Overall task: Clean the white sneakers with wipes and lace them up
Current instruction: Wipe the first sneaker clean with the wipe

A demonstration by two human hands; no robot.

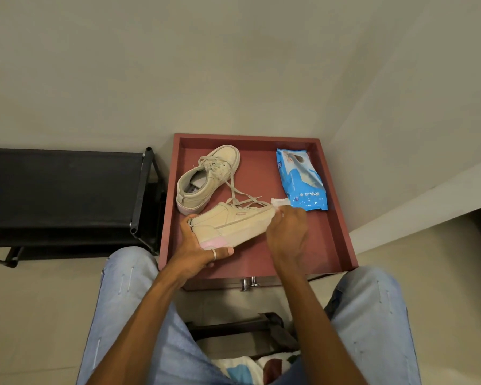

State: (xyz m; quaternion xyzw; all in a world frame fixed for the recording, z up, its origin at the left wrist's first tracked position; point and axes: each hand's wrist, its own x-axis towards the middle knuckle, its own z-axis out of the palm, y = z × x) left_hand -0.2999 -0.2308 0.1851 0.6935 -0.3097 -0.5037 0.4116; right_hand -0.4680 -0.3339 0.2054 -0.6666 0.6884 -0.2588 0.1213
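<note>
Gripping sneaker (pixel 233 223) heel with left hand (pixel 197 251), right hand (pixel 288 232) holds wipe (pixel 279 202) at toe.

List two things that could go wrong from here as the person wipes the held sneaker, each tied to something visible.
1. The left hand holds the near sneaker only at its heel; pressure from the wipe in the right hand at the toe might twist it out of that grip.
2. Loose laces trail between it and the far sneaker; turning it could tangle them.
</note>
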